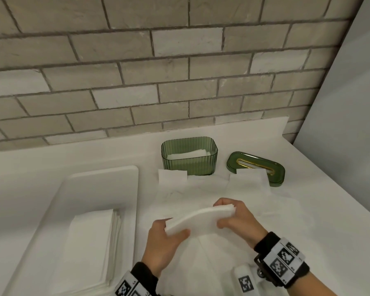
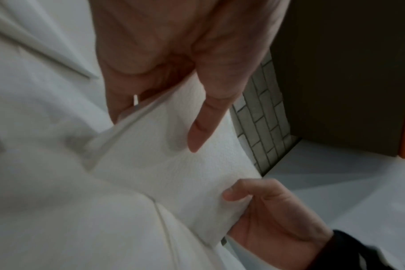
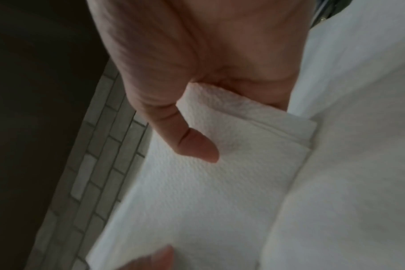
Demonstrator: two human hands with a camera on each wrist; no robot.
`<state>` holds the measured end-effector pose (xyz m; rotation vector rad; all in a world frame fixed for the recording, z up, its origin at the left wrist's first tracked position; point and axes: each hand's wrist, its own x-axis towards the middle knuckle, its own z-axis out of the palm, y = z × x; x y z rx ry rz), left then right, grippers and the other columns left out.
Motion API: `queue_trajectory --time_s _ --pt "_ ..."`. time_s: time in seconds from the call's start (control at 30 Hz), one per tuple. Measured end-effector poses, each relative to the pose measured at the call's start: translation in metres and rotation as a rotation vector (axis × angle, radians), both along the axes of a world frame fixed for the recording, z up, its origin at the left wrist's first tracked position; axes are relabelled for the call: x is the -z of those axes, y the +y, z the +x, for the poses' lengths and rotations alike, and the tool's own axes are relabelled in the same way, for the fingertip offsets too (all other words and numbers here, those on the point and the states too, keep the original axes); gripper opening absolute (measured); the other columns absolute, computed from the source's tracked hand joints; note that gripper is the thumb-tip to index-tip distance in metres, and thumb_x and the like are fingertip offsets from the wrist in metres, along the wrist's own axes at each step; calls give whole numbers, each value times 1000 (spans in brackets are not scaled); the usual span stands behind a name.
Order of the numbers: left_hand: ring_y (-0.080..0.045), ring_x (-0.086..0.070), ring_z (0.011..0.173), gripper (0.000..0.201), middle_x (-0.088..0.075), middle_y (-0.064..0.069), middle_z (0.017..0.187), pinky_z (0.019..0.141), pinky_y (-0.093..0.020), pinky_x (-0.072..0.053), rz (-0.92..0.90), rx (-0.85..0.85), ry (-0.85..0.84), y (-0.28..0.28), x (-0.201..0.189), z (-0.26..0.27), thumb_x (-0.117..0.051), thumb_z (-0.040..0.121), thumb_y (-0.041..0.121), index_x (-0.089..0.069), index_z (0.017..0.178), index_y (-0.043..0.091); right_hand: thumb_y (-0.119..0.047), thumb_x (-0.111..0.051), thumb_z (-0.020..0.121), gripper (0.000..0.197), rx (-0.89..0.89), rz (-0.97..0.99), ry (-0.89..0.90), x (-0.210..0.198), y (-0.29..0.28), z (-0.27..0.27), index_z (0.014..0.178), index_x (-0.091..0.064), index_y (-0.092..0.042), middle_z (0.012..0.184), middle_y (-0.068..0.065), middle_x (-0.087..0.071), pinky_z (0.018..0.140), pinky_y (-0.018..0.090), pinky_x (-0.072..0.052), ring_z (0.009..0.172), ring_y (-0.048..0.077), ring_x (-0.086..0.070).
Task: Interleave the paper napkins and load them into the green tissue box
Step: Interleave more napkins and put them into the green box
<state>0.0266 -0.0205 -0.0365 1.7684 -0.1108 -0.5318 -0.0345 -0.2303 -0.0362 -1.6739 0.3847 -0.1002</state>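
Note:
Both hands hold a thick folded stack of white napkins (image 1: 198,218) above the counter, bowed upward in the middle. My left hand (image 1: 169,233) grips its near-left end, thumb on top. My right hand (image 1: 231,214) pinches the far-right end. In the left wrist view the stack (image 2: 173,164) runs between both hands. In the right wrist view my thumb lies on the stack (image 3: 208,182). The open green tissue box (image 1: 189,155) stands behind, with some napkins inside. Its green lid (image 1: 255,167) lies to the right.
Loose unfolded napkins (image 1: 201,189) are spread on the white counter (image 1: 320,199) under my hands, reaching the box and lid. A white tray (image 1: 107,176) at the left holds a tall pile of napkins (image 1: 90,248). A grey brick wall (image 1: 158,71) rises behind.

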Motion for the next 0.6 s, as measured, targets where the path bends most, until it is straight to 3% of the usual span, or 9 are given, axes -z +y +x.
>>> queue_trajectory --time_s 0.07,0.1,0.17,0.23,0.3,0.4,0.47,0.53,0.6 --pt "-20 -68 70 9 -72 -6 74 59 -21 -50 14 66 -69 8 -2 4 -79 81 10 -72 84 5 0 -66 56 22 -3 1 -26 -3 -2 0 74 -63 -13 70 -2 -56 55 20 -42 64 10 -53" --pt "-17 -60 61 13 -64 -4 64 54 -20 -45 50 77 -80 12 -2 6 -78 82 11 -68 78 3 2 -68 61 22 -15 -18 -26 -3 -3 0 76 -64 -13 70 -4 -57 56 19 -43 65 10 -54" --pt "-12 -47 57 22 -51 0 64 52 -20 -38 155 118 -91 15 -7 9 -77 84 15 -57 77 8 5 -72 68 23 -61 -74 2 -2 -4 2 81 -65 -12 74 -4 -60 61 18 -45 71 11 -57" --pt "-11 -48 61 25 -50 4 68 52 -15 -38 241 183 -168 14 -23 16 -74 87 15 -51 78 17 -5 -77 65 28 -97 -123 3 -8 -9 9 88 -64 -13 82 -2 -62 66 19 -47 79 14 -61" --pt "-11 -60 65 19 -62 6 70 53 -11 -41 201 221 -288 8 -41 37 -74 87 10 -61 78 20 -5 -81 64 37 -76 -173 -45 -24 -19 28 95 -63 -14 90 1 -64 75 25 -51 87 17 -63" --pt "7 -52 50 15 -60 9 61 54 -14 -40 203 140 -499 -16 -73 80 -72 87 7 -66 79 18 1 -79 73 46 29 -307 -141 -59 -39 74 113 -62 -12 106 8 -67 89 33 -52 99 24 -64" --pt "1 -60 65 5 -67 0 75 63 -13 -43 192 27 -528 -39 -91 114 -69 90 10 -69 94 9 -3 -75 77 51 63 -414 -170 -82 -51 112 124 -58 -9 114 9 -64 89 32 -51 105 25 -61" --pt "-21 -66 99 26 -68 -8 104 80 -21 -46 180 -37 -514 -63 -100 149 -65 93 9 -64 118 1 -2 -70 80 54 70 -501 -160 -97 -64 149 131 -53 -9 120 10 -60 87 25 -47 110 25 -58" --pt "-25 -60 109 45 -61 -10 115 86 -24 -45 182 -46 -482 -82 -102 175 -60 94 5 -48 137 2 -2 -68 82 62 62 -566 -96 -103 -76 181 139 -45 -9 129 11 -56 89 22 -43 116 24 -54"
